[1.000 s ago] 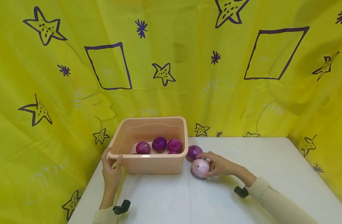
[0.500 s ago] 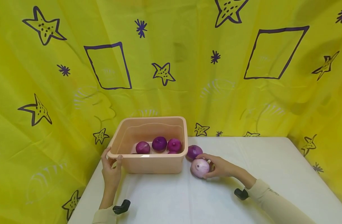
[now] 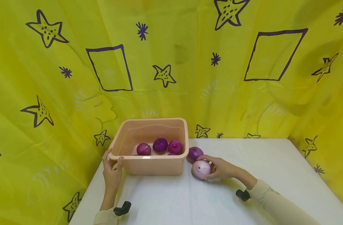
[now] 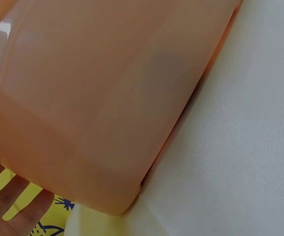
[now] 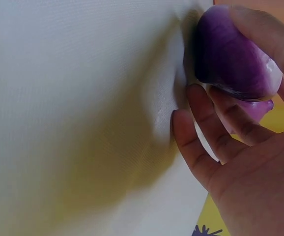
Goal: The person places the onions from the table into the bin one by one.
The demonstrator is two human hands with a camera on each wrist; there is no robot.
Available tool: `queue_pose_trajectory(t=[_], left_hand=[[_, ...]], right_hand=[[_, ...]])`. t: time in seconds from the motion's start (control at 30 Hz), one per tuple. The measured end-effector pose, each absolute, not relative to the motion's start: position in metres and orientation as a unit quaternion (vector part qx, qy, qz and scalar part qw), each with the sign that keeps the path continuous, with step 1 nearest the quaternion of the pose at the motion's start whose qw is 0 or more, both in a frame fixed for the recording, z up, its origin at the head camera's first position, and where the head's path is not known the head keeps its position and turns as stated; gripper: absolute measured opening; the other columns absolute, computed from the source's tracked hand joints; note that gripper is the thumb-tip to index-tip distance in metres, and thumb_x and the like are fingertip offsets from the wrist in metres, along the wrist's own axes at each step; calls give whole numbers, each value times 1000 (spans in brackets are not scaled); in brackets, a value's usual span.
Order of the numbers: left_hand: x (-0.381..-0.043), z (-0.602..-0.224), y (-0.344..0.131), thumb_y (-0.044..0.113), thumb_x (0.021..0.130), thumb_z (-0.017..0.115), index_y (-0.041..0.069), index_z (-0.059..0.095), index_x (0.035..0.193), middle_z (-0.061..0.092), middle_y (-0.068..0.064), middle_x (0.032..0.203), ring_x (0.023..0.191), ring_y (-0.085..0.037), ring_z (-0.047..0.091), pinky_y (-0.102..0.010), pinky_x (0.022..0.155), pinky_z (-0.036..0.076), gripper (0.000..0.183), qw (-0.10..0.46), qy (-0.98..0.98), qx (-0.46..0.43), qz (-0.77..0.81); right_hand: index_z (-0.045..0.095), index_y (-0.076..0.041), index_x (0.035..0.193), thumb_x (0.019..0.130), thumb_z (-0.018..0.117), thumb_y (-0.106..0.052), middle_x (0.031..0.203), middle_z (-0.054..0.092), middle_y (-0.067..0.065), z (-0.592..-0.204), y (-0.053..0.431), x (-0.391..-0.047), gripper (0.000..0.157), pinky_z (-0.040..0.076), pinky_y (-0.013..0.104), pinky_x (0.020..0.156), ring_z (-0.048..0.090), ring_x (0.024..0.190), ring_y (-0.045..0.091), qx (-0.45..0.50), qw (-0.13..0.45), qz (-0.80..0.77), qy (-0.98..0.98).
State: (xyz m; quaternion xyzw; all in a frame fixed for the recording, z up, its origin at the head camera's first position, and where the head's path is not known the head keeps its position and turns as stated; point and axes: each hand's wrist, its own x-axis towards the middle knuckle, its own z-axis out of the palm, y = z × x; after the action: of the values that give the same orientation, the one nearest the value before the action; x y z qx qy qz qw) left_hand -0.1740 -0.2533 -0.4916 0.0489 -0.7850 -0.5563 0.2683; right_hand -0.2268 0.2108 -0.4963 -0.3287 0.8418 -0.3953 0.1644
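My left hand holds the near left corner of a peach plastic tub, with the thumb at the front and the fingers at the side. In the left wrist view its fingers lie along the tub's wall. To the right of the tub, my right hand grips a round onion, pale pink on top and purple lower down in the right wrist view. Just behind it sits another purple onion, close to the tub's right wall. Inside the tub lie several purple onions, one partly hidden by the front rim.
A white cloth covers the table under the tub. Yellow curtains with drawn stars and frames hang at the back and sides, close behind the tub. A dark wrist mount sits at the right sleeve, another at the left.
Both hands keep their places, the left at the tub's corner and the right on the pale onion. The head view shifts very slightly.
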Motion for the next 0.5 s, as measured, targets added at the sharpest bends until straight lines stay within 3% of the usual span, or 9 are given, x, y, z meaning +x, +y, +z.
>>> queue_pose_trajectory(t=[0.3, 0.5], left_hand=[[-173, -494, -254, 20, 103, 61, 18, 25, 159, 39, -19, 160, 125, -39, 55, -3, 77, 46, 66, 261, -783, 52, -562], [-174, -492, -254, 21, 103, 62, 21, 26, 159, 40, -16, 160, 124, -36, 56, -4, 77, 47, 66, 267, -780, 45, -564]], right_hand=[[51, -18, 144, 84, 86, -23, 130, 62, 12, -474, 220, -233, 70, 60, 36, 78, 64, 93, 18, -353, 157, -386, 838], [54, -14, 142, 84, 87, -20, 131, 63, 12, -444, 230, -246, 67, 61, 45, 80, 65, 94, 19, -372, 105, -363, 848]])
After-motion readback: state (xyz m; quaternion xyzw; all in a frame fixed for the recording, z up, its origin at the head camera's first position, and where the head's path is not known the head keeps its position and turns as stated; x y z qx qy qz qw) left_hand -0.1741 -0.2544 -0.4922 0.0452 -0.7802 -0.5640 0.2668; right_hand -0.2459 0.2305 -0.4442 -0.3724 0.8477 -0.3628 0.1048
